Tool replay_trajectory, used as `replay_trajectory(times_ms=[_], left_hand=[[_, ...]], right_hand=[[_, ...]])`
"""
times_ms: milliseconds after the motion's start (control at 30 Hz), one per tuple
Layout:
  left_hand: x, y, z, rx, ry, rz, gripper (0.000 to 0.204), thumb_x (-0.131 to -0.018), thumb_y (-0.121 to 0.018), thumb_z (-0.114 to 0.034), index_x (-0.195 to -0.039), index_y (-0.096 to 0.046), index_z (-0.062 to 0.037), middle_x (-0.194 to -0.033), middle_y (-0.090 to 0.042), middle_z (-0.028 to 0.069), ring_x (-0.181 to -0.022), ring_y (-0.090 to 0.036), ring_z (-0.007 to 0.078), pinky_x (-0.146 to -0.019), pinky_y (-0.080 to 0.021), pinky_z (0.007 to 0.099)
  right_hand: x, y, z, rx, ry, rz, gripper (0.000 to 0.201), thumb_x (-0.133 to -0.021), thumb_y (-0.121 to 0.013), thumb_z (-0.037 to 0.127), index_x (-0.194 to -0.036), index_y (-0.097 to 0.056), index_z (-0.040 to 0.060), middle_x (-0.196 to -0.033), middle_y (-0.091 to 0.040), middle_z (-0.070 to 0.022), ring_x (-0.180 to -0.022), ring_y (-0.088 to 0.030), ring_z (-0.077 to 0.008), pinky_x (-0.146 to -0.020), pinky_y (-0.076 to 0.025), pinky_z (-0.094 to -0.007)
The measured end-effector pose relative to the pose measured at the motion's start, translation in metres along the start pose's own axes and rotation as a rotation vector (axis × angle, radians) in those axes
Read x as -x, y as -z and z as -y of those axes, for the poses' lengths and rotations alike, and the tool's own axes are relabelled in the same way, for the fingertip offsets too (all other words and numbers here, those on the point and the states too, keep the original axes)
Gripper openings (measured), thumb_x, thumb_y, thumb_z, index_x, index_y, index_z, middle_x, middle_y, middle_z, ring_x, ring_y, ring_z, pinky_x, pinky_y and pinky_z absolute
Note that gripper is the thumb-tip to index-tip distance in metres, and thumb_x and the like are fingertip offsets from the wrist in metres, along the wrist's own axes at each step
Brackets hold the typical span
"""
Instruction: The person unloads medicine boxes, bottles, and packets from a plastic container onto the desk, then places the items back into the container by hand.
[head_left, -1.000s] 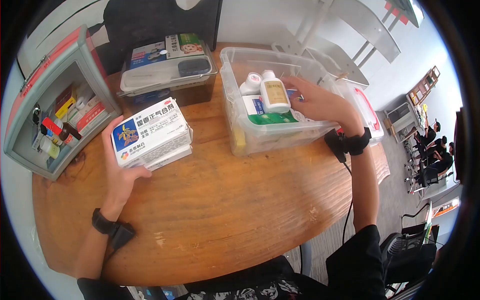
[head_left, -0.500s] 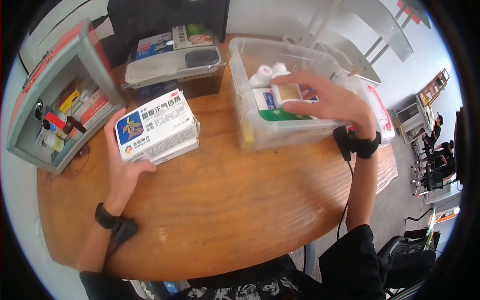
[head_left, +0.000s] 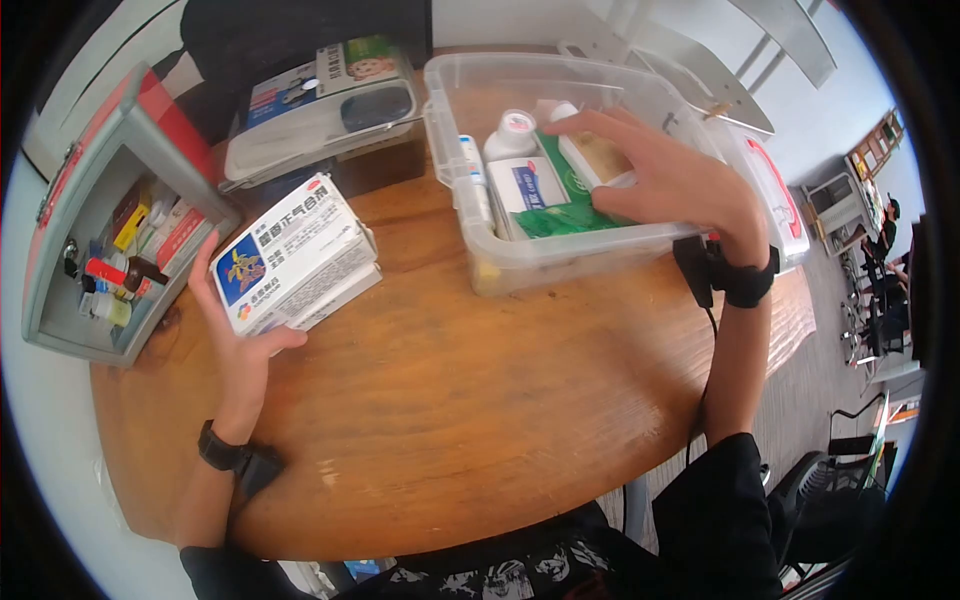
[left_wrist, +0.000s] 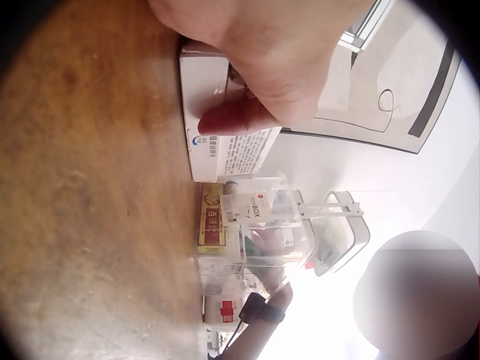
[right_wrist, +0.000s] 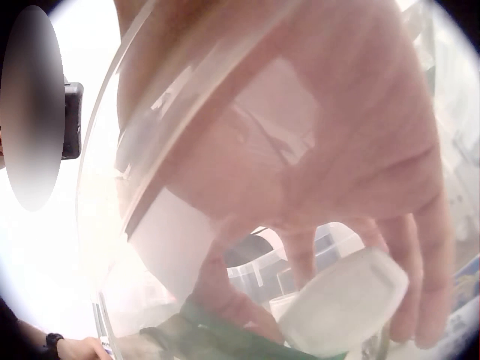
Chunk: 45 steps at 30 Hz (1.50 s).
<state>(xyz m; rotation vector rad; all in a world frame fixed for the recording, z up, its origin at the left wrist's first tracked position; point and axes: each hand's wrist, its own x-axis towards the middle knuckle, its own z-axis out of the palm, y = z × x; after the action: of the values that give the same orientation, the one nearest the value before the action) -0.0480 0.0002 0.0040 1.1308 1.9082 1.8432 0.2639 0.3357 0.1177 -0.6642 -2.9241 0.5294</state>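
My left hand (head_left: 238,350) grips the near left end of a white medicine box (head_left: 300,245) with a blue picture panel, thumb along its front side. Another white box edge shows right under it, close over the table. In the left wrist view the thumb lies against the box's printed side (left_wrist: 244,154). Reaching into a clear plastic bin (head_left: 590,262), my right hand (head_left: 685,185) holds a white bottle (head_left: 598,160) with a gold label between thumb and fingers. The bottle's base (right_wrist: 345,304) faces the right wrist camera. It lies tilted over a green packet (head_left: 565,215).
Another white bottle (head_left: 510,138) and a white-and-blue box (head_left: 532,188) are in the bin. At the left stands a grey-and-red medicine cabinet (head_left: 140,200) with bottles and boxes inside. A lidded clear container (head_left: 290,155) sits at the back. A red-handled box (head_left: 780,200) is beyond the bin.
The right hand has closed round the gold-label bottle, which has gone from upright to tilted over the green packet. The left hand keeps its hold on the medicine box.
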Motion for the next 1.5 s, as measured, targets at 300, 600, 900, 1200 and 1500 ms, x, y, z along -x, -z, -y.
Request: replay_trajectory(times_ms=[300,600,900,1200,1500], left_hand=[[0.003,-0.003,-0.011,0.024,0.058,-0.019,0.130,-0.053,-0.080,0.009,-0.169,-0.027,-0.0152,-0.149,-0.047,0.0107,-0.142,-0.053,0.0278,-0.126,-0.042,0.0390],[0.002,-0.004,-0.006,0.024,0.057,-0.005,0.130,-0.051,-0.079,0.005,-0.170,-0.032,-0.0173,-0.151,-0.049,0.0080,-0.145,-0.050,0.0268,-0.130,-0.036,0.0386],[0.001,-0.003,-0.007,0.002,0.038,0.003,0.125,-0.055,-0.078,0.011,-0.168,-0.031,-0.0139,-0.150,-0.048,0.0107,-0.142,-0.054,0.0269,-0.119,-0.048,0.0365],[0.001,-0.002,-0.006,0.030,0.053,0.027,0.122,-0.055,-0.077,0.012,-0.167,-0.034,-0.0129,-0.148,-0.051,0.0107,-0.140,-0.056,0.0268,-0.120,-0.049,0.0370],[0.000,0.003,0.001,0.102,0.024,0.090,0.121,-0.059,-0.079,0.017,-0.166,-0.033,-0.0134,-0.151,-0.051,0.0116,-0.142,-0.053,0.0268,-0.119,-0.049,0.0379]], right_hand=[[0.002,0.003,0.018,0.015,-0.048,0.081,0.077,-0.097,-0.082,0.047,-0.162,-0.053,0.0179,-0.154,-0.058,-0.0156,-0.138,-0.060,-0.0314,-0.114,-0.049,-0.0402],[0.002,0.010,0.018,-0.100,-0.002,0.101,0.072,-0.096,-0.084,0.038,-0.161,-0.056,0.0235,-0.156,-0.060,-0.0198,-0.137,-0.063,-0.0360,-0.114,-0.051,-0.0418],[0.000,0.006,0.009,-0.114,0.064,0.091,0.070,-0.098,-0.083,0.032,-0.161,-0.055,0.0242,-0.160,-0.056,-0.0205,-0.145,-0.057,-0.0375,-0.122,-0.045,-0.0430],[0.000,0.007,0.010,-0.067,0.023,0.108,0.070,-0.098,-0.083,0.030,-0.161,-0.054,0.0209,-0.161,-0.055,-0.0204,-0.144,-0.058,-0.0365,-0.121,-0.046,-0.0438],[0.000,0.008,0.028,-0.091,-0.140,0.101,0.063,-0.098,-0.083,0.033,-0.150,-0.051,0.0160,-0.127,-0.067,-0.0121,-0.099,-0.064,-0.0210,-0.088,-0.052,-0.0371]])
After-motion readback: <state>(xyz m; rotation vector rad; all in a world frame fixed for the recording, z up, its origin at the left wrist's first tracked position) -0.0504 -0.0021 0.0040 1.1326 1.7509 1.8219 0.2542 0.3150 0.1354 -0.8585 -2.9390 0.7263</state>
